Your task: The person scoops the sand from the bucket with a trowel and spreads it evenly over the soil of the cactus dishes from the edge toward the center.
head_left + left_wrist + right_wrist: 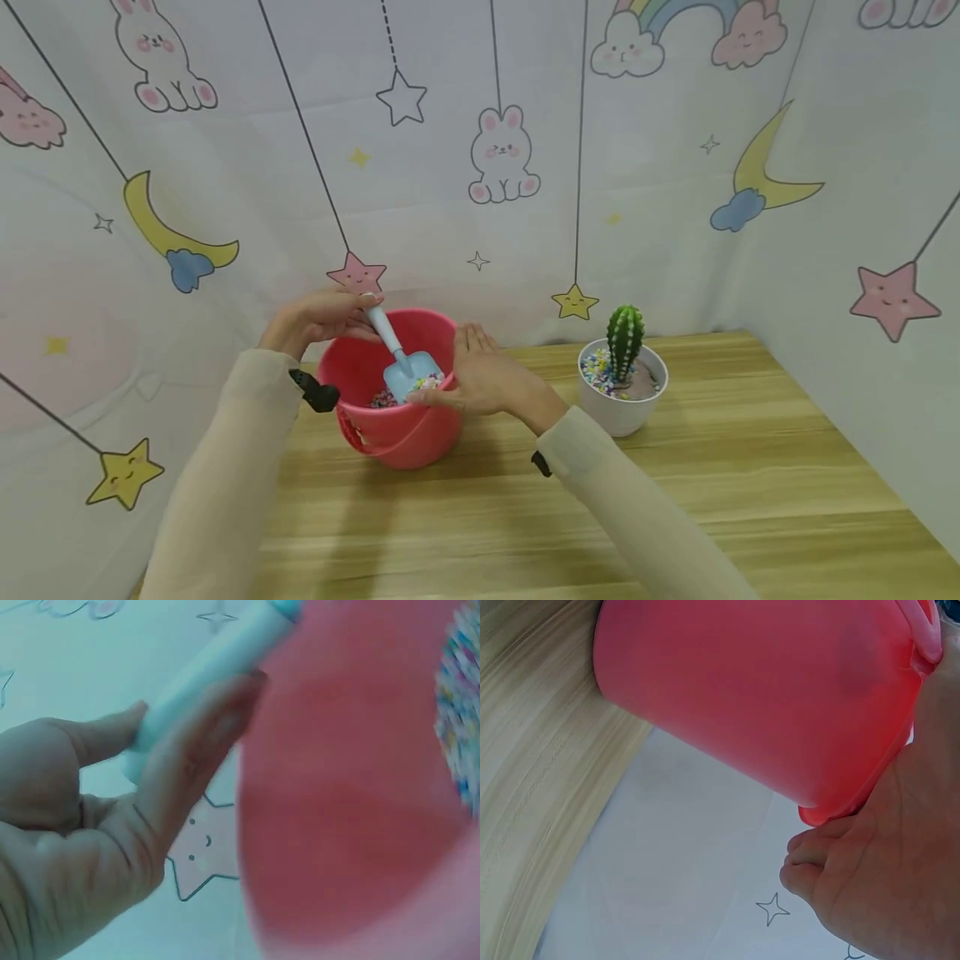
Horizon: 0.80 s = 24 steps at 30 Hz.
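My left hand (324,317) grips the white handle of a small light-blue toy shovel (386,331) above a red bucket (416,437). The shovel tilts down into the bucket, with some small multicoloured beads (429,382) on its blade. More beads (459,712) lie at the bottom of the bucket. In the left wrist view, thumb and fingers pinch the handle near its end. My right hand (487,377) rests against the right side of the bucket's rim, fingers extended along it and thumb stretched along the front rim, close to the shovel's blade.
A white pot (619,412) with a green cactus (626,342) stands on the wooden table (712,467), right of the bucket. Coloured beads cover part of the pot's surface; the rest is brownish. Patterned cloth (442,225) hangs right behind the table.
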{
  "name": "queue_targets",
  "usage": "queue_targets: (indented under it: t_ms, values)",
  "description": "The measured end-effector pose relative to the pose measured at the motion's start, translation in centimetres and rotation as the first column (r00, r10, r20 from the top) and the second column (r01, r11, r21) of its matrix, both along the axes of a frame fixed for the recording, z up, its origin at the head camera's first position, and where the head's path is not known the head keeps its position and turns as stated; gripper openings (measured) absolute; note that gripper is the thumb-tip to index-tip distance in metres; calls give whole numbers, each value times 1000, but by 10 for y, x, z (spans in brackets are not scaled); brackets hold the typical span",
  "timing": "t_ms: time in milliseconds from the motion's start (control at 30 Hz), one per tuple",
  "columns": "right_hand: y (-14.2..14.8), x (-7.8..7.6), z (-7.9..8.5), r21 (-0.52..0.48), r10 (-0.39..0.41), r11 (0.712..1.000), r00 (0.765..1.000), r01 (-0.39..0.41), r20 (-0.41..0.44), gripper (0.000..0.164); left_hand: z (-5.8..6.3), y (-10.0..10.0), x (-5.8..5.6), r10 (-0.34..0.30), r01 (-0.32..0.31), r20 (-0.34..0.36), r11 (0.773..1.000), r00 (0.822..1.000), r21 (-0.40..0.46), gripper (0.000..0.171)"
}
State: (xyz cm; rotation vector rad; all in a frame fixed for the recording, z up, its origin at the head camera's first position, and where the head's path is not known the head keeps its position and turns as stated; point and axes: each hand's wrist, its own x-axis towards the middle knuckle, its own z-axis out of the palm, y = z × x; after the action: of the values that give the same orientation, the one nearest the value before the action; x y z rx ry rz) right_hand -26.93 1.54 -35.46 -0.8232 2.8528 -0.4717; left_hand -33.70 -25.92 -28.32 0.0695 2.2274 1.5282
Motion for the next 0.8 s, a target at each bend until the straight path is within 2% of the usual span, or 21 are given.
queue_targets:
  t_ms: [233, 467, 600, 800]
  values:
    - [-1, 0, -1, -29, 1, 1000, 1000, -1, -15, 129, 5, 1, 16, 55, -56, -55, 998, 997, -22, 45]
    - [-1, 2, -2, -50, -15, 999, 1000, 15, 1, 129, -5, -6, 29, 164, -163, -20, 986, 986, 46, 43]
    - [-1, 2, -3, -64, -23, 998, 1000, 23, 2, 128, -13, -9, 32, 229, -229, 17, 968, 973, 100, 42]
    - [-1, 1, -3, -60, -17, 998, 1000, 16, -6, 129, -23, -15, 33, 312, -320, 71, 926, 947, 198, 42]
